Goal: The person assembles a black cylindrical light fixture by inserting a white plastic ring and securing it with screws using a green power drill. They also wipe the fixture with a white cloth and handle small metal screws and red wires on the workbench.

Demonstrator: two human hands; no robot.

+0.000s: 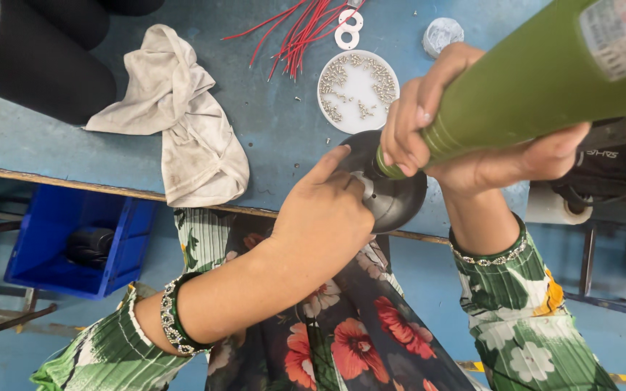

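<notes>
At the centre of the frame the left hand (324,210) rests on a dark, rounded dome-shaped part (393,192), its fingers curled over the part's left side and its thumb stretched up along the edge — a closed, steadying grip. The part sits at the near edge of a blue workbench (269,123), partly overhanging it.

The right hand (465,137) comes in from the right and is wrapped tightly around a green cylindrical tool (537,80), which slants from the upper right corner down to the centre. The tool's narrow tip meets the top of the dome-shaped part, just beside the left hand's fingertips; what happens at the contact point is hidden by the fingers.

Just above the hands, in the upper middle of the frame, lies a white round dish (357,90) holding small metal pieces. Beyond it, at the top edge, a bundle of red wires (295,32) fans out, with two white rings (347,30) just to its right and a small white crumpled object (443,34) further right. A dirty white cloth (182,123) is draped over the bench at the upper left, next to large black cylinders (38,58). Below the bench at the lower left sits a blue plastic crate (74,242) — a dark object lies inside it.
</notes>
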